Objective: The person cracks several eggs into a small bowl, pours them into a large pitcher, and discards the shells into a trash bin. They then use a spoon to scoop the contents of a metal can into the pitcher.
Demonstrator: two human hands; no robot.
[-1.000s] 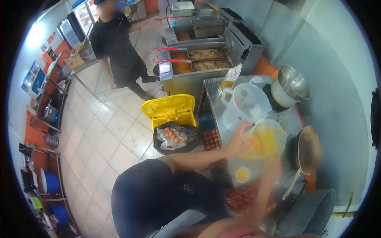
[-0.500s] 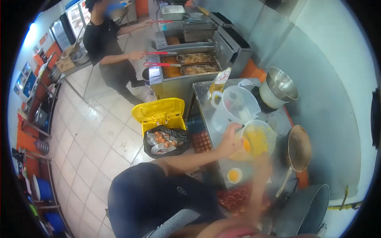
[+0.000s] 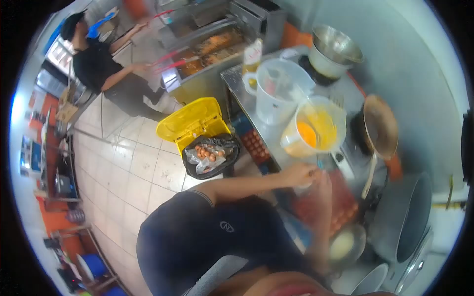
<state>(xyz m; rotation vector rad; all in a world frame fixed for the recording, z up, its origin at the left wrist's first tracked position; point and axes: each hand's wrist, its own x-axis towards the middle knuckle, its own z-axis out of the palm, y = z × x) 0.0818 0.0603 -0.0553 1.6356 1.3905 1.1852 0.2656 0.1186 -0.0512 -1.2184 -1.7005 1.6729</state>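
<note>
My left hand (image 3: 299, 175) is closed, fingers curled beside my right hand above the near edge of the worktop. What it holds, if anything, is hidden. My right hand (image 3: 323, 185) is blurred, its fingertips close to the left ones. Under the hands is a tray of eggs (image 3: 340, 214), partly covered by my right forearm. A pale cup (image 3: 302, 188) shows only in part below my left hand. Just beyond them stands a clear plastic pitcher (image 3: 291, 143) with yolks and beaten yellow egg inside. A larger, translucent measuring jug (image 3: 269, 106) stands behind it.
A frying pan (image 3: 380, 126), a big grey pot (image 3: 402, 217) and stacked metal bowls (image 3: 338, 44) line the right side. A yellow bin (image 3: 192, 118) holding eggshells stands open at left. A bottle of oil (image 3: 253, 56) and a fryer (image 3: 197, 81) are behind; a co-worker (image 3: 98, 64) holds basket handles.
My left hand has left the egg pitcher and come nearer, beside my right hand above the egg tray. The view has turned, and the co-worker appears farther left.
</note>
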